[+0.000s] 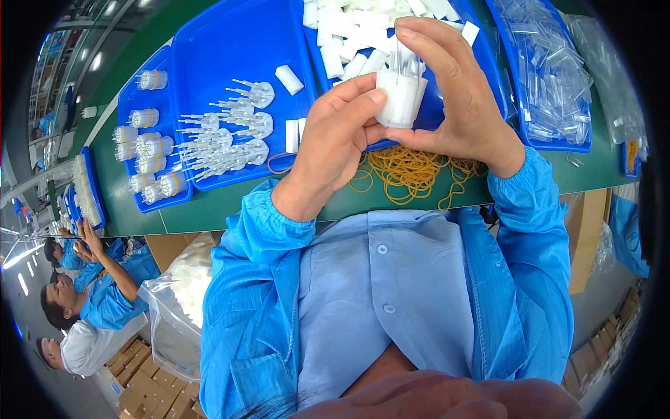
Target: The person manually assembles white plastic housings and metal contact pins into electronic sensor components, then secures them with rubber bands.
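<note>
My left hand and my right hand together hold a small bundle of white plastic parts with thin clear stems sticking up from it. The bundle is raised above the green table's near edge. A pile of yellow rubber bands lies on the table just below my hands. Behind the hands, a blue tray of loose white blocks sits at the top centre.
A blue tray on the left holds white pronged parts; a smaller blue tray holds banded bundles. On the right is a blue tray of clear tubes. A clear bag of white parts hangs lower left. Other people sit far left.
</note>
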Demonstrator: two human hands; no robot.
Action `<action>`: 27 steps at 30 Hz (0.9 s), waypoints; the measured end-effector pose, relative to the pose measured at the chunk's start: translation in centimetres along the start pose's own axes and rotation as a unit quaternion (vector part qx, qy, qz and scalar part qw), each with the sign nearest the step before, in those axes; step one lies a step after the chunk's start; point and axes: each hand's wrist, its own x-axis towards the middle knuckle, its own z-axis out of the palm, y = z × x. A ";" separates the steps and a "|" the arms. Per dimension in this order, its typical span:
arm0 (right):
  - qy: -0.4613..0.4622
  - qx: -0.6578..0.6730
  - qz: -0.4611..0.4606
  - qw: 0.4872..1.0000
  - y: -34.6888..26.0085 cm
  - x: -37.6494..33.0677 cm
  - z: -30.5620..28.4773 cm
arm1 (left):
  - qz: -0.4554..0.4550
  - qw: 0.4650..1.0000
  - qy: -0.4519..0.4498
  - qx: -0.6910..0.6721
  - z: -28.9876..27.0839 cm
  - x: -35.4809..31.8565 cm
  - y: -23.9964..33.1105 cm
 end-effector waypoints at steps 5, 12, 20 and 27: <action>0.003 -0.021 -0.002 1.000 -0.1 0.2 -0.2 | 0.003 1.000 0.003 0.014 0.0 0.0 0.1; 0.022 -0.021 -0.022 0.999 0.2 0.1 -0.2 | 0.011 0.999 0.020 0.028 -0.5 0.1 -0.2; 0.002 0.009 -0.002 1.000 0.2 -0.1 -0.2 | 0.017 0.999 0.011 0.032 -0.5 0.1 -0.4; 0.017 0.009 -0.031 0.999 0.4 -0.1 -0.2 | 0.018 0.999 0.012 0.029 -0.3 0.0 -0.3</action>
